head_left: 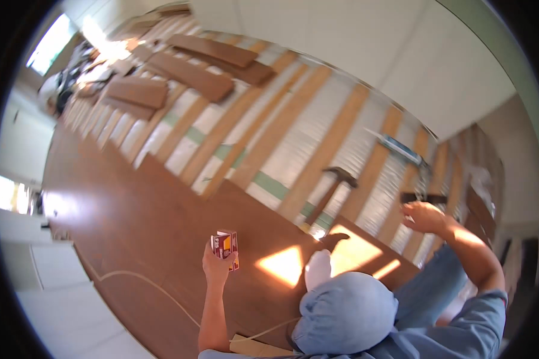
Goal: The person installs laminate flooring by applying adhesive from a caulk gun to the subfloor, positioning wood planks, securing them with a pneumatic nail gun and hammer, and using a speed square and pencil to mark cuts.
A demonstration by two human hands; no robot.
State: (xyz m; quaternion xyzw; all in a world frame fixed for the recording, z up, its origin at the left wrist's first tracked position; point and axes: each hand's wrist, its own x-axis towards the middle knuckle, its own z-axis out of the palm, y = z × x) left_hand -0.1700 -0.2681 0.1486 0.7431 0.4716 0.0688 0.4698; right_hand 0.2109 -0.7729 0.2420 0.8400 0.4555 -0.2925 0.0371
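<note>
My left hand (217,263) is wrapped round a small cardboard box (224,244), maroon and white with a yellow patch, above the brown floorboards (161,227). What the box holds cannot be seen. On the right, my right hand (425,216) is closed, its fingers curled; whatever they may hold is too small or hidden. Just beyond it a caulking gun (403,151) with a blue-and-white tube lies across the joists, its metal handle end toward my hand. A dark strip (424,198) is close to my fingers. Between the hands, a claw hammer (326,200) rests with its head on a joist.
Wooden joists (320,146) with silvery sheeting between them run along the far side. Loose brown planks (188,75) are piled at the upper left. A pale cord (156,284) curves over the laid floor. My bent knee (347,311) is in front of me, and a white wall (353,48) rises beyond.
</note>
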